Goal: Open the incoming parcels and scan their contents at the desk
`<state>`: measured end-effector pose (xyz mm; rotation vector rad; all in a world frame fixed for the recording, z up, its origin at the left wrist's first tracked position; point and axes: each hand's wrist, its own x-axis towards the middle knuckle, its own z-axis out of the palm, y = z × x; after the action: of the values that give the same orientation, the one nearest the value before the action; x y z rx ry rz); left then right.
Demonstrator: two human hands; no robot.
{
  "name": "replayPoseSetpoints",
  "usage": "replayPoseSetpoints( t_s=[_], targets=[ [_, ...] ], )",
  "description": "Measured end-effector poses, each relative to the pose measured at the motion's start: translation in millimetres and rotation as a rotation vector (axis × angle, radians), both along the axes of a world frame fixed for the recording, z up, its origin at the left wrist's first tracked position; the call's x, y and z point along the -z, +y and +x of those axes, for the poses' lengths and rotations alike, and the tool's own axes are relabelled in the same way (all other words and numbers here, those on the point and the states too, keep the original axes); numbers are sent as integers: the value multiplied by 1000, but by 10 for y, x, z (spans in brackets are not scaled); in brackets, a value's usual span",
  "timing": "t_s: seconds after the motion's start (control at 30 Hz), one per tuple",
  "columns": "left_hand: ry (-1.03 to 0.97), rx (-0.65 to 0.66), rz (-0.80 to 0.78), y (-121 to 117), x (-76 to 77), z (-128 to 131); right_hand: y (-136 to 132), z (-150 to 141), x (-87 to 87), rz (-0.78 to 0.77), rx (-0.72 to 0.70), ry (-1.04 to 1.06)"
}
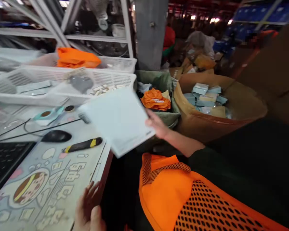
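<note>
My right hand point(159, 124) grips the right edge of a flat, pale blue box point(118, 120), thumb on top. The box is tilted and blurred, held over the corner of the desk point(100, 166). At the bottom of the view, my left hand point(89, 208) is beside the desk's edge, fingers apart and nothing in it. Nearest on the desk are a black and yellow utility knife point(83, 145) and a black mouse point(57, 136).
A keyboard point(9, 163), cables and a tape roll point(46, 115) lie on the desk. White baskets point(115, 78) stand behind. Beyond the desk are a green bin point(170, 118) with orange cloth and a large round carton point(243, 110) holding several small blue boxes point(205, 103).
</note>
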<state>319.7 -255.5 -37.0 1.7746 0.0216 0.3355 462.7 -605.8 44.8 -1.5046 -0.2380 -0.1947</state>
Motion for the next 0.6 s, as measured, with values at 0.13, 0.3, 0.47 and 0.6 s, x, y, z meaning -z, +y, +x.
replayPoseSetpoints(
  t_s=[0.13, 0.3, 0.47, 0.6],
  targets=[
    [84, 95, 113, 2, 159, 60, -1523, -26, -387, -172, 792, 27],
    [7, 96, 296, 93, 265, 40, -2263, -87, -492, -38, 1092, 311],
    [76, -81, 333, 54, 249, -606, -965, -15, 109, -114, 702, 111],
    [322, -310, 401, -148, 428, -1516, -100, -189, 822, -579, -174, 153]
  ],
)
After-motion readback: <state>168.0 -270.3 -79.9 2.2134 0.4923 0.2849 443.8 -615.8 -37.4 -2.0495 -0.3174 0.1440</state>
